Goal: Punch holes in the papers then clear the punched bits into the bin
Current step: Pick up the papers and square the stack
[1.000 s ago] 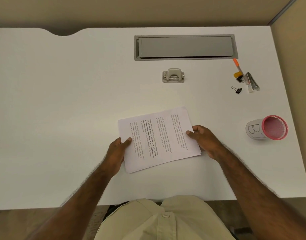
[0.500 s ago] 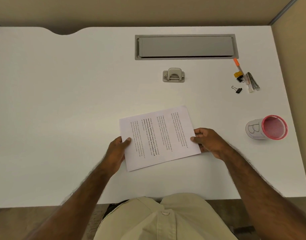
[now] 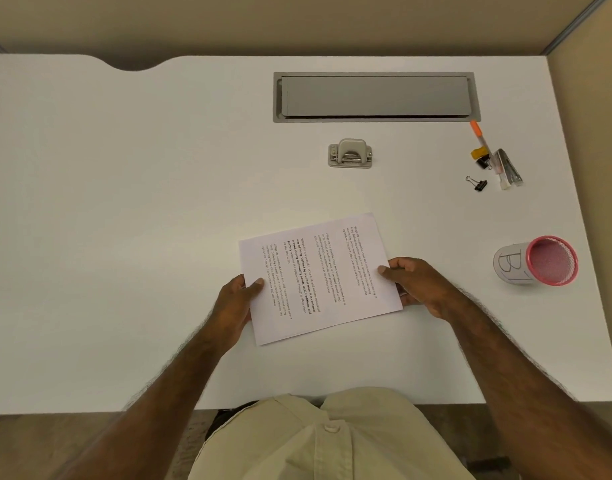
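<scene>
A stack of printed white papers [image 3: 320, 278] lies tilted near the front middle of the white desk [image 3: 124, 202]. My left hand [image 3: 233, 306] grips its left edge, thumb on top. My right hand [image 3: 418, 285] grips its right edge, thumb on top as well. A grey hole punch [image 3: 350, 154] stands farther back, apart from the papers and both hands. A pink mesh cup with a white label marked "B" [image 3: 536, 261] lies on its side at the right, its mouth towards me: the bin.
A grey cable-tray lid [image 3: 375, 97] is set into the desk at the back. At the back right lie an orange pen [image 3: 479, 136], a stapler [image 3: 509, 168] and a black binder clip [image 3: 477, 184]. The desk's front edge runs just before my torso.
My right hand slid outward along the papers to their right edge. The sheets, fanned a second ago, now sit squared in one neat stack. My left hand stayed put.
</scene>
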{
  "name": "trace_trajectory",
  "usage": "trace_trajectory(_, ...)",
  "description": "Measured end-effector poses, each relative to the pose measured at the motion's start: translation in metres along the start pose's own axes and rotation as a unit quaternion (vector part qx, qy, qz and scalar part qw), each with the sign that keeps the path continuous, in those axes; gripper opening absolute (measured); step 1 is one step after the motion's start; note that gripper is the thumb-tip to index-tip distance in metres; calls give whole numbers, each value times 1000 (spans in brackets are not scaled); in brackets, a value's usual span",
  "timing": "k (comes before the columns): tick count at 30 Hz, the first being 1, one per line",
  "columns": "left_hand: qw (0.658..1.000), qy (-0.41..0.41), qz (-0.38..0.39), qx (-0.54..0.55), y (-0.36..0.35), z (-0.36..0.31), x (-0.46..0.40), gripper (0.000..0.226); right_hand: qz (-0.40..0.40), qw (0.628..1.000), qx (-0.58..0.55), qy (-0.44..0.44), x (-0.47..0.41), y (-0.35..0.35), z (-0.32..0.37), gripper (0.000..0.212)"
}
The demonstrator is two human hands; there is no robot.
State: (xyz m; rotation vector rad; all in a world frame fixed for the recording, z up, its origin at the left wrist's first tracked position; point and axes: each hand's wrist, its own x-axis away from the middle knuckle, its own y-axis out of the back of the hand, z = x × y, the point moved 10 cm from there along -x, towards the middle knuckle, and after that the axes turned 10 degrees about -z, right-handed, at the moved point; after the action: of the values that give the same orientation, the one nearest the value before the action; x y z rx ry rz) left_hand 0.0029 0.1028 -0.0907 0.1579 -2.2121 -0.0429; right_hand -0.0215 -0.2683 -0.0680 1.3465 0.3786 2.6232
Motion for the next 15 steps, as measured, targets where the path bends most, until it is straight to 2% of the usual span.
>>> trace_trajectory(6,1000,-1,-3,7,0,-3,0,32,-27,1000,12,8,0,-3,2,17)
trace_trajectory(15,997,0,51,60,-13,-12,7,32,-9,996,-89,-10,2,0,1,11)
